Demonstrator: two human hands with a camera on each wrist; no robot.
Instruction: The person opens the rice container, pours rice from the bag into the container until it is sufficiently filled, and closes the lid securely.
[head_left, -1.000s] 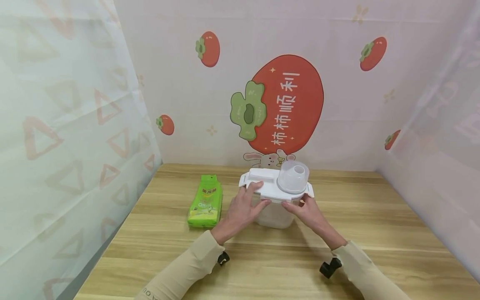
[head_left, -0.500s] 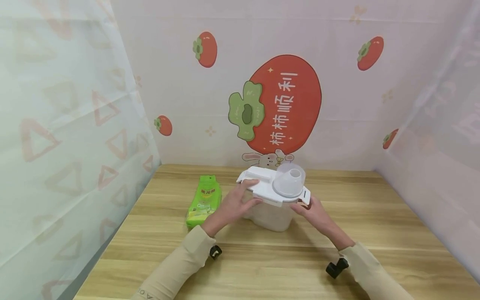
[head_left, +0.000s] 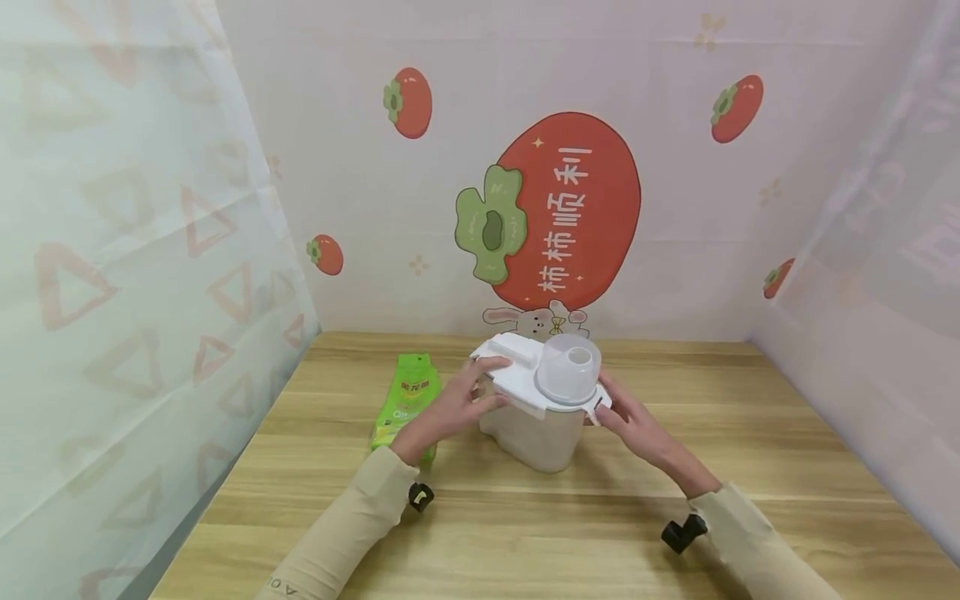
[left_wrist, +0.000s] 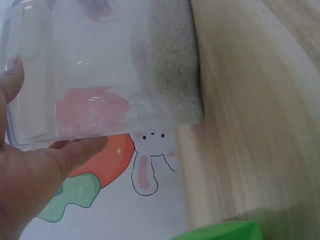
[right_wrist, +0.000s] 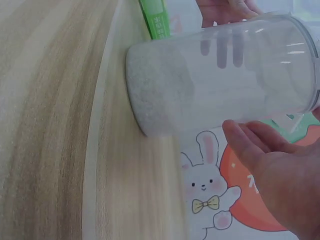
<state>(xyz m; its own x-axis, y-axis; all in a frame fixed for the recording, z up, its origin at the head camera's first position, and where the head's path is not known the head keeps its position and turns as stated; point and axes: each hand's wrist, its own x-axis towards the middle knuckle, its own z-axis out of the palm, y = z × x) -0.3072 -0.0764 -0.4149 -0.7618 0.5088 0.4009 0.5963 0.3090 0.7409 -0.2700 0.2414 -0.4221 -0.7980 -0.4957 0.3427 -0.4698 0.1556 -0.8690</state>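
A clear storage container (head_left: 536, 437) with pale grains at its bottom stands upright on the wooden table. Its white lid (head_left: 510, 371) carries a clear domed cup (head_left: 566, 371) on the right side. My left hand (head_left: 453, 404) grips the lid's left end, fingers on top and thumb at the front edge. At the right end, my right hand (head_left: 637, 425) holds the container, its thumb at the lid's side flap (head_left: 597, 406) and its other fingers partly hidden behind. The grains (left_wrist: 170, 65) show through the wall in the left wrist view.
A bright green packet (head_left: 405, 400) lies left of the container, partly covered by my left hand. Behind the table (head_left: 525, 533) rises a wall sheet printed with persimmons and a rabbit; more sheets hang at both sides.
The container has turned so that its right end sits nearer to me. My left hand has shifted left with it. My right thumb has moved from the lid's front edge to the right-end flap.
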